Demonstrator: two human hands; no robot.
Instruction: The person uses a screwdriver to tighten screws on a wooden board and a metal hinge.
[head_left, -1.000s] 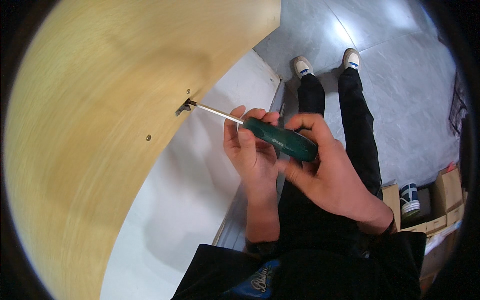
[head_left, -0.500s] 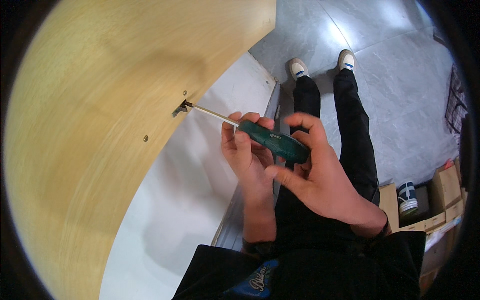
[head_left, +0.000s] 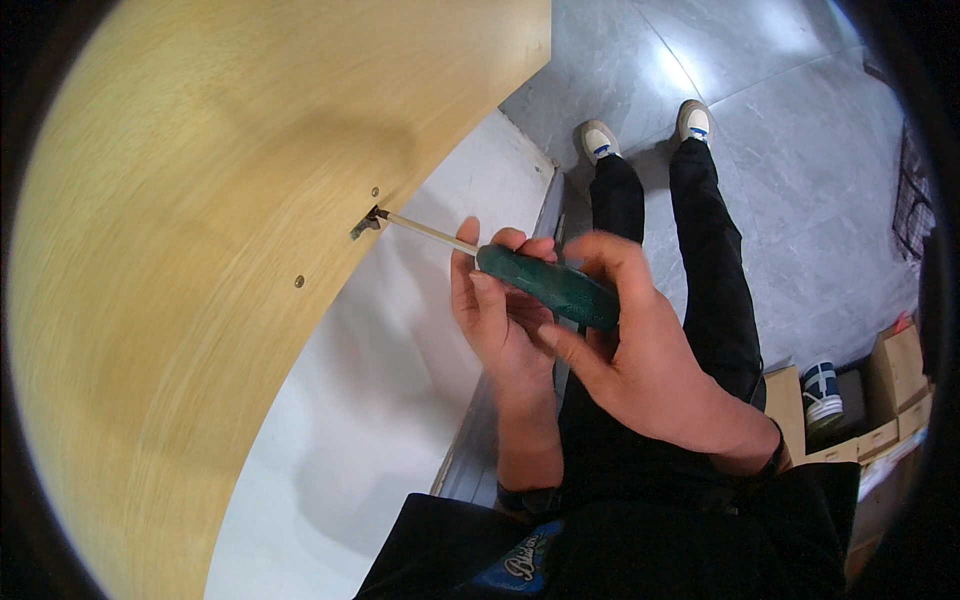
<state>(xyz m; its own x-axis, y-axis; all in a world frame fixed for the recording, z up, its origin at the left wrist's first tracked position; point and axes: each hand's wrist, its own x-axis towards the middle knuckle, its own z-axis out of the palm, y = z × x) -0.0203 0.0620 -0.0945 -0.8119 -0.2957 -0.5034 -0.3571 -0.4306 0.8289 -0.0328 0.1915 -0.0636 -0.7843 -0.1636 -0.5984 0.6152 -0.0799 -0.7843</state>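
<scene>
A screwdriver (head_left: pixel 545 284) with a dark green handle and slim metal shaft points up and to the left. Its tip meets a small dark metal fitting (head_left: pixel 366 226) near the edge of a light wood-grain panel (head_left: pixel 200 260). My left hand (head_left: pixel 505 330) is closed loosely around the front of the handle, thumb and fingertips beside the shaft. Around the handle's rear end curl the fingers of my right hand (head_left: pixel 655 370), slightly blurred, with the thumb below. One screw head (head_left: pixel 375 191) sits above the fitting and another screw head (head_left: pixel 299 282) lower left of it.
Beside the panel runs a white surface (head_left: pixel 350 440) with a grey edge strip. My legs and light shoes (head_left: pixel 693 121) are on the grey tiled floor (head_left: pixel 800 200). At the right stand cardboard boxes (head_left: pixel 895 370) and a dark-and-white container (head_left: pixel 822 395); a dark wire basket (head_left: pixel 912 195) is farther up.
The fingers of my right hand have closed in on the handle, which has rotated about its length. The whole view has shifted slightly; the tip stays at the fitting.
</scene>
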